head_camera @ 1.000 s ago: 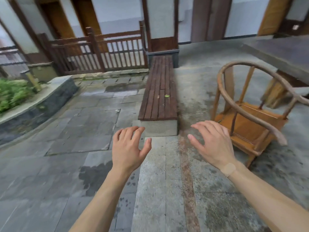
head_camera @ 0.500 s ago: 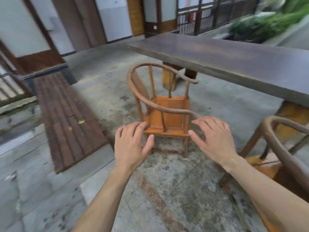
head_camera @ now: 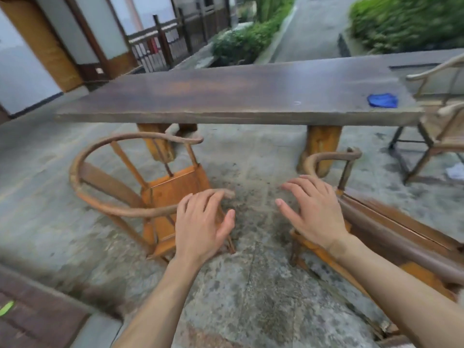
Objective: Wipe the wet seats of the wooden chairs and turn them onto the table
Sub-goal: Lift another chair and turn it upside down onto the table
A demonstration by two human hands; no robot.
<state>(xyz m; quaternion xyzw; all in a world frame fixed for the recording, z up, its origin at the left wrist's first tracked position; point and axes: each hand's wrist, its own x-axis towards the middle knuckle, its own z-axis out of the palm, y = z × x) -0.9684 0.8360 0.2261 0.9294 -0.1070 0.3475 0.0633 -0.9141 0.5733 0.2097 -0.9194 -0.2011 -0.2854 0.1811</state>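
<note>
Blue cloth (head_camera: 382, 100) beyond hands (head_camera: 256, 219)

Even, soft daylight throughout; no hard shadows, no glare. Motion blur is heavy at the upper right, smearing the shrubs (head_camera: 406, 21), and along the right and lower left edges. The table (head_camera: 226, 94) edge bows from wide-angle distortion. Centre of frame is moderately sharp.
</note>
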